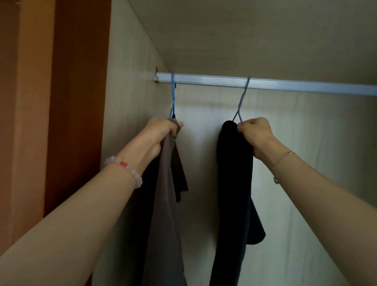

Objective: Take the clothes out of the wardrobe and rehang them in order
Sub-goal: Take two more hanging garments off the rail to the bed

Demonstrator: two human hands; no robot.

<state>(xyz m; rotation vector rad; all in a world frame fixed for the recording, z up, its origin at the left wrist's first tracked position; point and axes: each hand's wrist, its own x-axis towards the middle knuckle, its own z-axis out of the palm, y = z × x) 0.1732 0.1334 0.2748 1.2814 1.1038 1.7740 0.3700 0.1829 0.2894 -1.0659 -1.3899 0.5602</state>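
Note:
A silver rail runs across the top of the wardrobe. A blue hanger hooks over it at the left end and carries a grey-brown garment with dark cloth behind it. My left hand is shut on that garment at the hanger's neck. Further right a purple hanger hooks on the rail with a black garment hanging from it. My right hand grips the purple hanger's base where the black garment's top sits.
The wardrobe's pale left side wall stands close to the blue hanger. An orange-brown door panel is at the far left. The rail stretches on to the right with nothing hung on it. A pale back panel lies behind.

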